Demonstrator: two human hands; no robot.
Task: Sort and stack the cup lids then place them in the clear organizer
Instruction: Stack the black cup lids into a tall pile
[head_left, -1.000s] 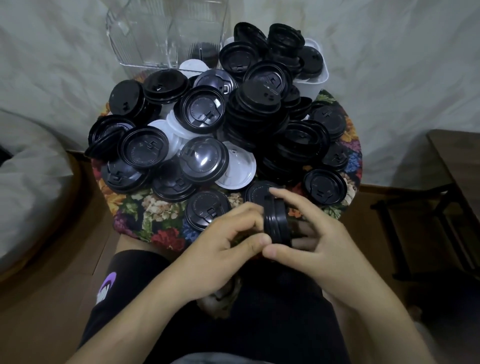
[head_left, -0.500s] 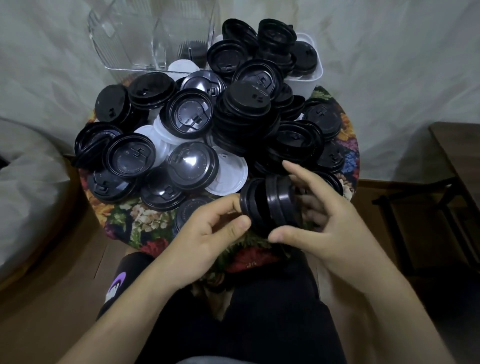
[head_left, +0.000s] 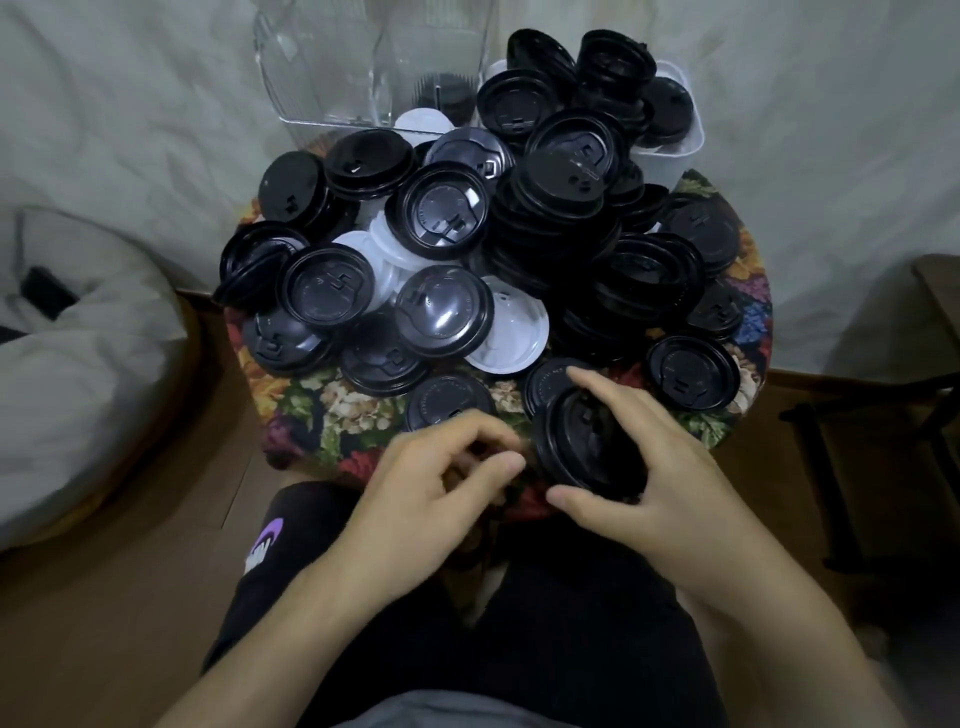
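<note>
A purple and white logo (head_left: 267, 537) is showing on the black shorts, its lettering too blurred to read. The right hand (head_left: 675, 483) is gripping a stack of black lids (head_left: 582, 447) above the floral-clothed bench (head_left: 322, 415). The left hand (head_left: 426, 493) is hovering beside it, fingers loosely curled, seemingly holding nothing. The clear organizer (head_left: 332, 78) is standing at the bench's far edge against a pale wall (head_left: 831, 130).

- Floral cloth (head_left: 332, 415): beneath and beyond the left hand (head_left: 431, 483) and right hand (head_left: 660, 478).
- White tub (head_left: 685, 150): far beyond the right hand.
- Pale bedding (head_left: 78, 374): well left of the left hand; I see a dark flat object (head_left: 49, 293) on it.
- Black shorts (head_left: 571, 623), purple logo (head_left: 267, 540): nearer me than both hands.
- Black frame (head_left: 831, 467): right of the right hand.
</note>
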